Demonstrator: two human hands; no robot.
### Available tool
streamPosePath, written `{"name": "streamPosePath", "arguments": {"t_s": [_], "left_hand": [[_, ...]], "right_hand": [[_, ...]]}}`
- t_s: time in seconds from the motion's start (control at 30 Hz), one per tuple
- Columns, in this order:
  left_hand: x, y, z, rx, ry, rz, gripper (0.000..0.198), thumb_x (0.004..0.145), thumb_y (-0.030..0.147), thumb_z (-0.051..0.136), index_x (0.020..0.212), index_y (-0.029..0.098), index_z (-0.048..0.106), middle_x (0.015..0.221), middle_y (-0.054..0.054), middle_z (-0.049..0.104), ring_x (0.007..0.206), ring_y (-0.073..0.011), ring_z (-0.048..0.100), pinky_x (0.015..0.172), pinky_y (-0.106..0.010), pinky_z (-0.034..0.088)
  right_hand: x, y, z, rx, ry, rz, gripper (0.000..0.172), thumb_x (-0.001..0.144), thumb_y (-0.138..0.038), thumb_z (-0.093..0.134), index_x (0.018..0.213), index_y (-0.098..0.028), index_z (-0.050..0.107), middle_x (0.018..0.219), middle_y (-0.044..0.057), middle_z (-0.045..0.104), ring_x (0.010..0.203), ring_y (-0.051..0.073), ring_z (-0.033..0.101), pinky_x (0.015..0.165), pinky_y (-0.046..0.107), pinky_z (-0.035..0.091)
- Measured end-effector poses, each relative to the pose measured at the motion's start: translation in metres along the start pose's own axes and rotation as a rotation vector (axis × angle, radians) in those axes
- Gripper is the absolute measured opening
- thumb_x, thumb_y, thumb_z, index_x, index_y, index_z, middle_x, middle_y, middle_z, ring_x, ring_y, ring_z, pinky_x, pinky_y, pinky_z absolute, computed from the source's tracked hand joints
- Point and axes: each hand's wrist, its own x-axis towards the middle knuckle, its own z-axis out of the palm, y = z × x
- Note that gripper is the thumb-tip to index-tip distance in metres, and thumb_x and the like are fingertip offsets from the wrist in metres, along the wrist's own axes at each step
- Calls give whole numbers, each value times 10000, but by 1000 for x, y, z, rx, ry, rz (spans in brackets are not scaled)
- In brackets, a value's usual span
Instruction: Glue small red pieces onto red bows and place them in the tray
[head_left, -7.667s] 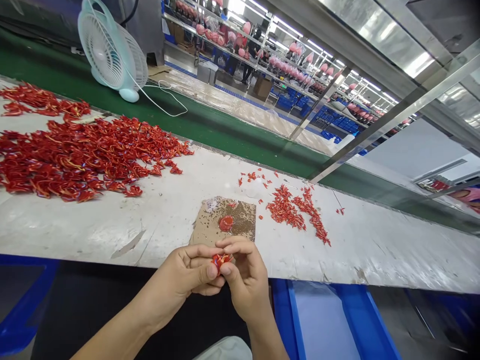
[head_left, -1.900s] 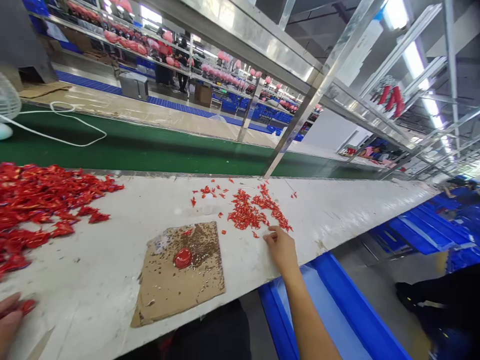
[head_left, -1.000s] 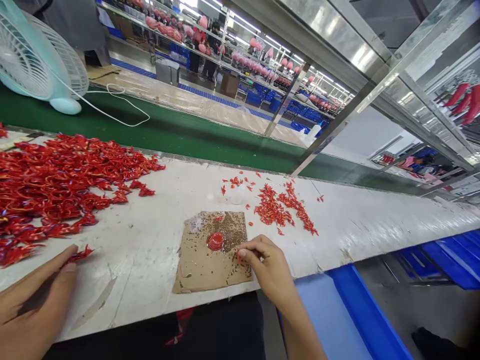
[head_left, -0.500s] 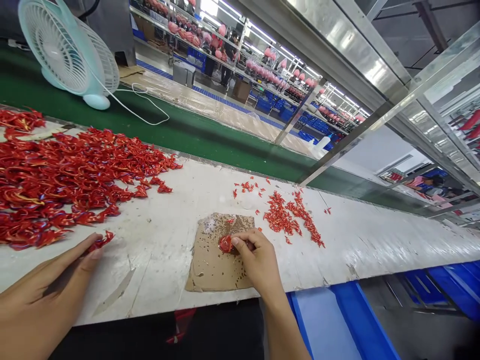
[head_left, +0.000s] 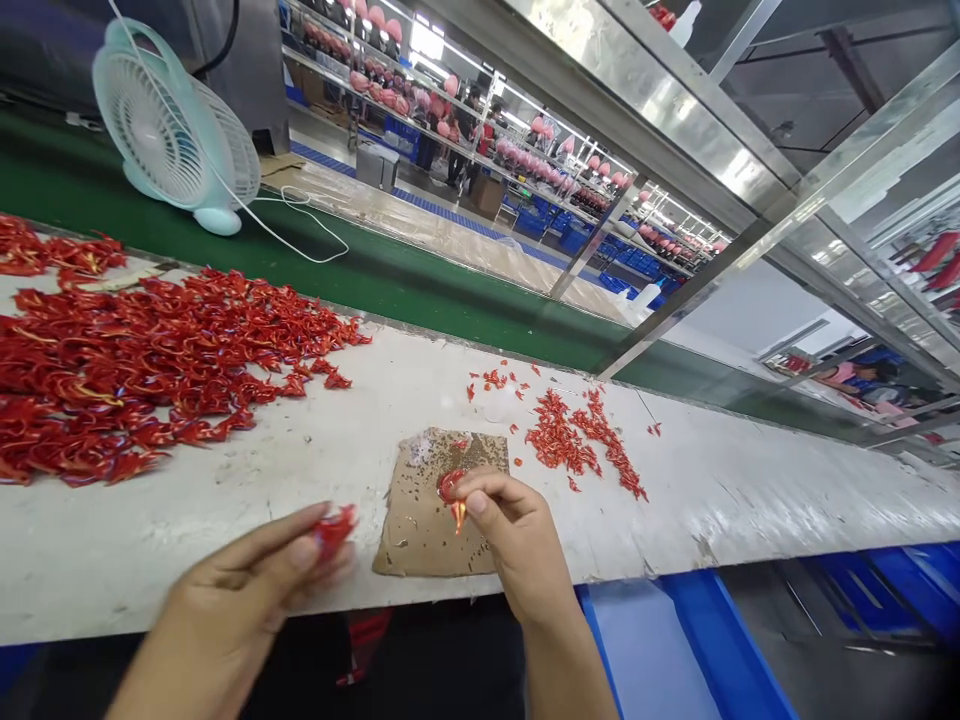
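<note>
Left hand: the person's left hand [head_left: 247,585] pinches a larger red piece [head_left: 335,532] between thumb and fingers, in the air just left of the cardboard; blur hides the piece's outline.
Right hand: the right hand [head_left: 519,540] has thumb and forefinger drawn narrow on a small red-and-yellow piece [head_left: 459,514], whose pale tip points down toward the person.
Red blob: the glossy red blob [head_left: 448,482] lies on the cardboard [head_left: 420,552], right at the right fingertips; whether the small piece touches it cannot be told.
Piles: a large red pile [head_left: 180,350] spreads over the left of the white table [head_left: 360,440]; a pile of smaller pieces [head_left: 556,435] lies right of the cardboard.
Good handling: a light pinch near one end would probably suit the small piece best, with fingertips clear of the blob, which looks sticky. A little at a time seems wiser than a heavy dab. The larger piece is probably best gripped steadily without squashing its thin points.
Writing: no brand, label or lettering can be read, including on the fan [head_left: 169,140].
</note>
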Motion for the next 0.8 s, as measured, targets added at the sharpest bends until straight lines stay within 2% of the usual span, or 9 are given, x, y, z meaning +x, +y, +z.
{"name": "streamPosePath", "arguments": {"t_s": [0.13,0.23,0.33,0.6,0.8], "left_hand": [[-23,-15,42,-105,-220,-203,564,559,340,935,1059,176,731,924,-111,765,785,-249,741,733,-303,643],[-32,-17,56,-139,-354,-268,482,657,353,883,1078,173,734,977,-118,761,815,-220,738,761,-279,632],[-35,-20,59,-142,-437,-297,441,729,353,833,1117,174,724,963,-109,762,796,-191,732,754,-269,627],[-37,-31,61,-156,-479,-318,353,786,339,783,1089,165,731,1019,-109,755,868,-199,732,812,-274,614],[-36,-36,61,-156,-489,-326,300,788,344,779,1040,183,745,941,-79,764,850,-183,732,802,-253,608]], "right_hand": [[-17,-17,11,71,-83,-30,73,884,-323,722,866,-267,764,1059,39,719,1038,204,643,926,342,490],[-26,-25,13,38,-97,-64,47,875,-303,736,882,-277,774,1132,43,703,1060,213,652,942,361,503],[-32,-26,11,-67,-78,-118,47,874,-274,738,900,-274,778,1096,49,715,1060,218,657,957,370,500],[-37,-20,10,-197,-41,-163,62,889,-258,715,891,-276,774,1015,51,722,994,216,668,907,372,529],[-38,-17,8,-207,-45,-163,71,896,-236,703,896,-270,766,999,45,714,985,207,664,894,356,526]]}}
